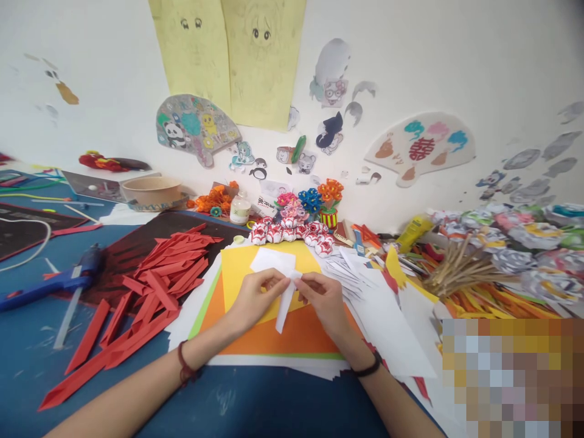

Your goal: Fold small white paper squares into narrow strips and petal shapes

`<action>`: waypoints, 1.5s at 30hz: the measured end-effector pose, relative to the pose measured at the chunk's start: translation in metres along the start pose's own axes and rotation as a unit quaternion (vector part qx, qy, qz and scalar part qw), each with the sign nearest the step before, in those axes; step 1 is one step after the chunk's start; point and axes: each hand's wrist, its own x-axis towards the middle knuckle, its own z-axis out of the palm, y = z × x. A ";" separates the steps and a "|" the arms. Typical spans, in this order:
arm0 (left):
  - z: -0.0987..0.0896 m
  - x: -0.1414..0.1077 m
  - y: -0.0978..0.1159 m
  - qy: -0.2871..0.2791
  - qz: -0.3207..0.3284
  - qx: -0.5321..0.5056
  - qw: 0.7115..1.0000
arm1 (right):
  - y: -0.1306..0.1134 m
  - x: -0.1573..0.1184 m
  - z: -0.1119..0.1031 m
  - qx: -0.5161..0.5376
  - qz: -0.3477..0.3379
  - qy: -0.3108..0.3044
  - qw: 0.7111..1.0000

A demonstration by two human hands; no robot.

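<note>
You have a white strip (pixel 285 307) up in front of you, above the yellow sheet (pixel 237 286) and the orange sheet (pixel 246 334), its lower end hanging free and slanting a little to your left. Your left hand (pixel 255 295) pinches its top between thumb and forefinger; your right hand (pixel 323 297) pinches the same end just beside, thumb tip near thumb tip. Whether the paper is already creased there, you cannot tell from here, as your fingers cover part of it.

To work it well, let one pinch anchor the paper while the other does the shaping. Line the long edges up before you press; a skewed start will probably show down the whole tail. Press from the middle of the fold outward with a thumb pad, firmly but without dragging, since thin paper is likely to wrinkle. If the tail swings, lower it onto the sheets for support. Work clear of the white slip (pixel 271 260) just beyond your fingers and the loose slips (pixel 349 277) to your right.
</note>
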 end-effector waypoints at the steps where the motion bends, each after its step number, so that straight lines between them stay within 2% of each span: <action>1: 0.000 0.000 0.000 0.003 -0.004 -0.001 1.000 | 0.000 0.000 0.000 0.002 0.002 -0.004 1.000; 9: 0.001 0.000 -0.003 0.019 -0.021 -0.011 1.000 | 0.004 0.001 -0.002 0.012 0.003 -0.025 1.000; 15: -0.002 0.003 -0.005 0.048 -0.008 -0.045 0.998 | 0.003 0.000 -0.002 0.003 0.004 -0.045 0.999; 21: -0.004 0.004 -0.004 0.032 -0.012 -0.080 0.996 | 0.000 -0.002 0.000 -0.007 0.002 -0.068 0.998; 30: -0.001 0.002 -0.004 0.071 0.000 -0.026 0.997 | -0.006 -0.003 0.002 -0.022 -0.004 -0.068 0.997; 45: 0.000 -0.003 0.000 0.077 0.021 0.021 0.997 | -0.003 -0.003 0.000 -0.017 0.001 -0.047 0.999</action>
